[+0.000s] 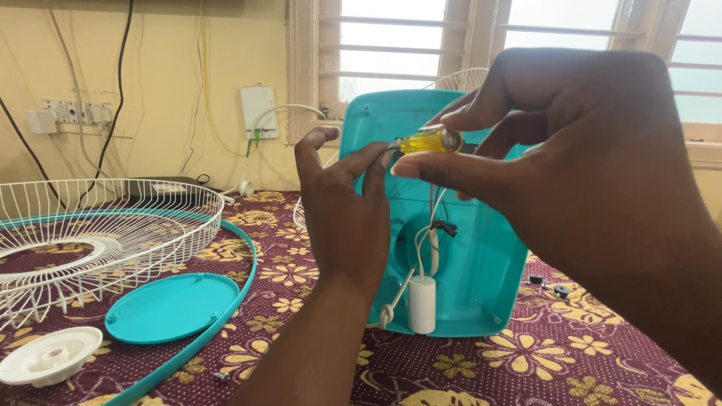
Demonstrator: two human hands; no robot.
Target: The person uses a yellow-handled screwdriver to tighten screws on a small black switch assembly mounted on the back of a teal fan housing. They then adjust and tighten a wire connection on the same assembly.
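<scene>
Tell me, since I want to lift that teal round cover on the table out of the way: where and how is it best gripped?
Take the teal round cover by its rim at the near right edge, pinching from above and the side. It lies flat on the patterned cloth, a thin disc with a raised lip; the white wire guard and teal ring crowd its other sides.
</scene>
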